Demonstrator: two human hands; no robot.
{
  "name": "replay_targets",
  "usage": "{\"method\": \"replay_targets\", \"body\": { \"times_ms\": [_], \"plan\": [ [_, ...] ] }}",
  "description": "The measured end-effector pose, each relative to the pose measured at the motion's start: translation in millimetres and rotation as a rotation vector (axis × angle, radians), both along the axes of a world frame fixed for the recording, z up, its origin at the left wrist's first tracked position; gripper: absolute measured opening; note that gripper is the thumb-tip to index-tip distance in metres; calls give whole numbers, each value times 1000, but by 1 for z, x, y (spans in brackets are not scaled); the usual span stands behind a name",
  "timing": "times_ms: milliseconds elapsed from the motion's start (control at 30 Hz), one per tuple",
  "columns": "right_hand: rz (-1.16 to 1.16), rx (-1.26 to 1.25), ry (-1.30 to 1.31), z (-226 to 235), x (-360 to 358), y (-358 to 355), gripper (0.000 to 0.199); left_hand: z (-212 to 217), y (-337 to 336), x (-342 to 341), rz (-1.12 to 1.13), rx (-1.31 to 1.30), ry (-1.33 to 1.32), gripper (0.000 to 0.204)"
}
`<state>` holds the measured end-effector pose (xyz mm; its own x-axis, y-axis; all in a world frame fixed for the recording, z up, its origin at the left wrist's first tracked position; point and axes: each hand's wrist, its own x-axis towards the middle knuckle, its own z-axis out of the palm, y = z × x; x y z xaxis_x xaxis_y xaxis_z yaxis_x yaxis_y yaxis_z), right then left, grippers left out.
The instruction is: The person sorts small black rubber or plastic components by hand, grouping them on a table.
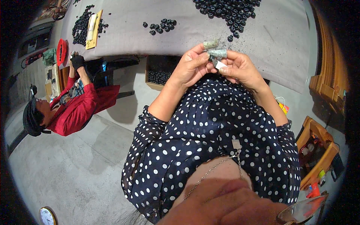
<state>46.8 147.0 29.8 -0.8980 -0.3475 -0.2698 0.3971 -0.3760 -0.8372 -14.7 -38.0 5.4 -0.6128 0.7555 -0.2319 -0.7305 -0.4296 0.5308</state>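
Observation:
My left hand [192, 64] and my right hand [242, 69] meet just in front of the table's near edge. Greenish striped wrap [210, 44] covers my left index fingertip, and a speckled blue-grey wrap [218, 53] covers the right one. Between my right thumb and fingers sits a small white piece [221, 65]. My left thumb and fingers are closed in a pinch against it; a small dark bit shows there, mostly hidden. Beyond my hands, a big heap of small black ring-shaped parts [228, 13] lies on the grey tablecloth [180, 41].
A smaller cluster of black parts [161, 26] lies further left. At far left, a co-worker in red [75, 112] sits near another pile [80, 32] and a yellow-and-white board [93, 30]. Below the table is a box of black parts [159, 77]. Wooden furniture [315, 150] stands right.

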Motion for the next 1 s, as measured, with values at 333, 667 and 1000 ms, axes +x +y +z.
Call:
{"method": "replay_targets", "body": {
  "times_ms": [333, 667, 1000],
  "plan": [
    [-59, -21, -51, -19, 1, 1, 29, -5, 5, 3, -5, 3, -23, 42],
    [-24, -35, 0, -5, 3, 2, 32, -3, 9, 4, 30, 53, -83, 39],
    [-47, -73, -23, -6, 2, 2, 30, -7, 8, 3, 27, 85, -45, 38]
  ]
}}
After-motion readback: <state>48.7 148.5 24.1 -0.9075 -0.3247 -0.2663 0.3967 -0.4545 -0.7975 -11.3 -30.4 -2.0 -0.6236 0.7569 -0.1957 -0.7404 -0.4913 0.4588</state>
